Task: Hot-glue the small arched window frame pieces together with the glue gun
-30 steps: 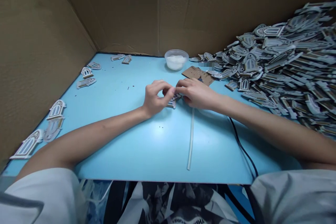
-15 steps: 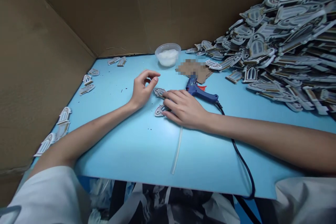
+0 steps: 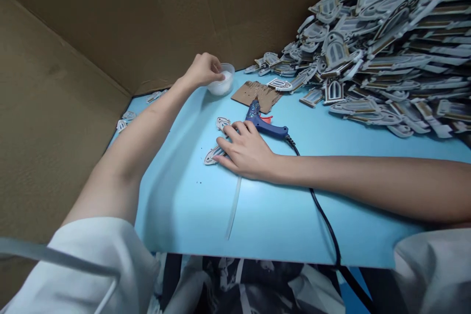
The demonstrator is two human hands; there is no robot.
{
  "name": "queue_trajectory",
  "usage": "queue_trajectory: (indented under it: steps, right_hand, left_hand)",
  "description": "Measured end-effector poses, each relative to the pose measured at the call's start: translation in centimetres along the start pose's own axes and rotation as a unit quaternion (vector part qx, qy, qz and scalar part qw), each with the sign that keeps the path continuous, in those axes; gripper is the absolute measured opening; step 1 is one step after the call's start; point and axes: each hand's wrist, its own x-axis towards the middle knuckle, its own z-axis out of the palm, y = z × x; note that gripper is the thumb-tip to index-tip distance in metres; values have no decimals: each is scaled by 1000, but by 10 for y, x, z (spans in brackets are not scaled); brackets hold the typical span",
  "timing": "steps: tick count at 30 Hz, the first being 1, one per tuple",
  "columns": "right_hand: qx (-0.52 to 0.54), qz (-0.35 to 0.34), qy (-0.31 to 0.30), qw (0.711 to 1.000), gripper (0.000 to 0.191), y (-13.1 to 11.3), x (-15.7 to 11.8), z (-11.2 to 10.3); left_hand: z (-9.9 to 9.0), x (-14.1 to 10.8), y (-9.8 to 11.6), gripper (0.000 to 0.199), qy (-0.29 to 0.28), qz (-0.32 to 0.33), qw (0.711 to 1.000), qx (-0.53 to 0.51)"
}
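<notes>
My left hand (image 3: pixel 205 69) reaches over the rim of a small clear plastic bowl (image 3: pixel 228 89) that holds white stuff. Its thumb and fingers are curled together at the white contents; whatever is between the tips is hidden. My right hand (image 3: pixel 247 151) lies flat with fingers spread over two small window-shaped pieces. The upper window-shaped piece (image 3: pixel 222 123) pokes out past the index finger, the lower window-shaped piece (image 3: pixel 211 156) beside the thumb. A blue glue gun (image 3: pixel 270 129) with a red trigger rests just beyond the right hand, its nozzle on a piece of cardboard (image 3: pixel 243 93).
A large heap of window-shaped pieces (image 3: pixel 368 59) rises at the back right. A clear glue stick (image 3: pixel 233 211) lies in front of the right hand. The black cord (image 3: pixel 327 221) passes under my right forearm. Cardboard walls (image 3: pixel 110 24) enclose the back and left of the blue table (image 3: pixel 279 225).
My left hand has moved up and away from beside the two pieces to the bowl. My right hand stays on the pieces. The view has shifted slightly to the right.
</notes>
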Motion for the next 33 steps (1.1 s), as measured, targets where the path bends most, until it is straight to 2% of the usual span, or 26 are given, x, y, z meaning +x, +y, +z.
queue_trajectory:
  steps: [3,6,9,11,13,15,16,18,20,22,24,27,30,31,33]
  right_hand:
    - [2,-3,-4,1000,57,-1,0,-1]
    - [5,-8,-11,1000,58,-2,1,-1]
    - [19,-14,-12,1000,56,-1,2,0]
    - [75,-22,-1,997,48,3,4,2]
    - [181,-21,54,982,37,10,7,6]
    - [303,-9,152,941,29,18,11,11]
    - [349,0,202,915,27,22,13,14]
    - [400,16,283,872,26,28,16,17]
    - [405,15,327,854,28,31,17,19]
    - [392,-22,333,857,28,32,16,19]
    - [374,-78,310,871,26,32,14,17]
    - [329,-135,266,896,18,31,10,11]
    - [285,-114,250,918,18,32,6,4]
    - [272,-89,246,926,20,34,5,3]
    - [249,-38,227,941,22,37,4,1]
  left_hand:
    - [9,8,-13,66,17,14,999,-42]
    - [9,9,-18,56,41,28,997,-63]
    - [4,2,-8,43,95,48,990,-96]
    - [1,-11,6,46,138,59,981,-120]
    - [2,-37,24,56,169,77,972,-140]
    - [9,-78,44,64,198,113,958,-174]
    - [14,-103,54,65,216,135,941,-221]
    - [26,-154,72,59,232,140,920,-284]
    - [39,-199,83,49,224,121,920,-299]
    - [50,-233,88,45,203,106,925,-305]
    - [58,-252,89,42,192,99,927,-308]
    - [60,-263,84,37,169,116,931,-304]
    - [48,-260,70,31,156,148,947,-239]
    - [43,-258,62,33,152,189,951,-190]
    - [35,-253,45,54,137,326,932,-74]
